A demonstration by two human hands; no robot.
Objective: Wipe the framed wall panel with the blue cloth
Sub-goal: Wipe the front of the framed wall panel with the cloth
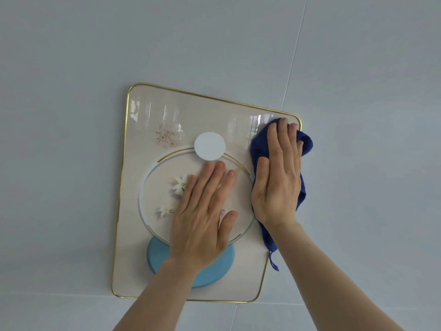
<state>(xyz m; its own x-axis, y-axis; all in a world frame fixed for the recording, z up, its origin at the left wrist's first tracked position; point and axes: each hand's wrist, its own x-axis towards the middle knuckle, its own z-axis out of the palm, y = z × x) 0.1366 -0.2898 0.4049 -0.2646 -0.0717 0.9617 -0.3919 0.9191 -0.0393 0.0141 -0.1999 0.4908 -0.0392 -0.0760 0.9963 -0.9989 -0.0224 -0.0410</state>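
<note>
A glossy, cream-coloured framed wall panel (186, 111) is hanging on a pale grey tiled wall (71, 56). It is a rounded rectangle edged with a thin, shiny gold rim, and its long axis is running up and down, leaning slightly so the top edge is sloping down to the right. Its smooth surface is catching window reflections near the top. Printed on the panel are a small white disc (209, 145), a large pale ring with white flowers (180, 183) inside it, and a light blue disc (157, 254) near the bottom.

The left hand (202, 216) is lying flat on the centre of the panel, fingers spread and straight, its grip open and holding nothing. The right hand (278, 177) is pressing a soft, crumpled, dark blue cloth (259, 142) flat against the panel's upper right corner, palm down, fingers extended rather than curled. The cloth is trailing downward along the panel's right edge, a small loop dangling at its lower end.
</note>
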